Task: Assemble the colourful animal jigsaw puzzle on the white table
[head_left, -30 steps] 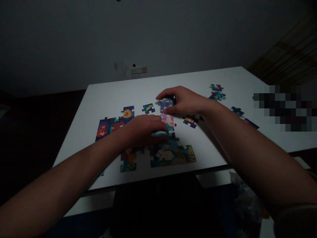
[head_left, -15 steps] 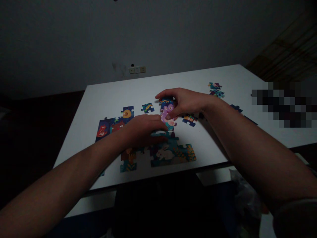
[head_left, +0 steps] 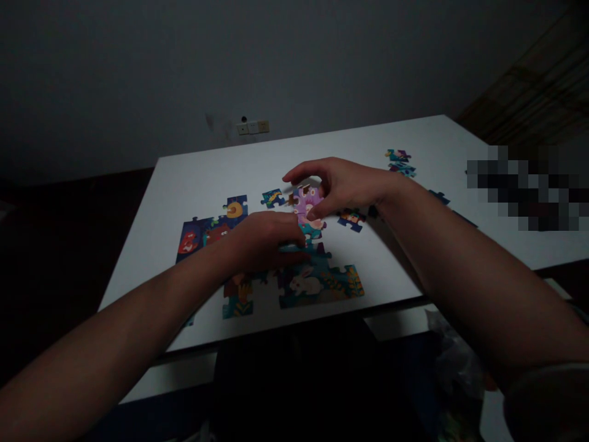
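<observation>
Going by size, we get a dim grey wall (head_left: 322,61) at the back, then our white table (head_left: 207,172) in front of it. Two bare hands over it, ours. Right hand (head_left: 340,181): arched wide, index finger stretched out past the purple piece, thumb down by that piece's near side; we can't tell whether the hidden fingers grip it. Left hand (head_left: 269,236): palm down over the puzzle, thumb and fingers parted by a narrow gap. Rabbit section (head_left: 306,285) lies toward the near table edge, partly beneath our left hand; bear section (head_left: 188,239) is farther left, partly covered by the same hand and forearm. Purple piece (head_left: 308,196), with eyes on it, sits under our right hand, just beyond the pink bird piece (head_left: 313,228) by the left fingertips; we can't tell if it lies flat. Loose ones: yellow-and-teal piece (head_left: 272,197) left of the purple, dark blue piece (head_left: 352,220) below the right wrist, teal piece (head_left: 402,169) well apart at far right.
</observation>
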Demonstrator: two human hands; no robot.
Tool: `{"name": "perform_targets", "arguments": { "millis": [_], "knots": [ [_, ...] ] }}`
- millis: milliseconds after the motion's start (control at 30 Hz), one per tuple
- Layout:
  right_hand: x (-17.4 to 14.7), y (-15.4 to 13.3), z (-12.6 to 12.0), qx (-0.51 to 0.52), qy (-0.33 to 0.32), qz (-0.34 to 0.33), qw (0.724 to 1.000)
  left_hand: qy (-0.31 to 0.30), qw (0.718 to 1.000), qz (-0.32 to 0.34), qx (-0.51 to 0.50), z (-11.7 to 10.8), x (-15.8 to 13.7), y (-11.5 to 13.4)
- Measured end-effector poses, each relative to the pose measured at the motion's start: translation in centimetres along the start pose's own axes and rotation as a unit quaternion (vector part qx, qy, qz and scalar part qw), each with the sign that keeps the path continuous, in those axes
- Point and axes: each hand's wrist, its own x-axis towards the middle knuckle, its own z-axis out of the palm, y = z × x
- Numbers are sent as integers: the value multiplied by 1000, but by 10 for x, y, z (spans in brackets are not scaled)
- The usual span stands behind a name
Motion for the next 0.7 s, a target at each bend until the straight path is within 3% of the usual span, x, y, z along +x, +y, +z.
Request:
{"name": "perform_targets", "arguments": {
  "millis": [333, 700],
  "knots": [
    [-1, -7, 1, -39, -75, 24, 996, -10, 999, -20, 35, 0, 1, 0],
    [-2, -15, 6, -88, -83, 0, 993, -13, 1000, -20, 6, -3, 1, 4]
  ]
}}
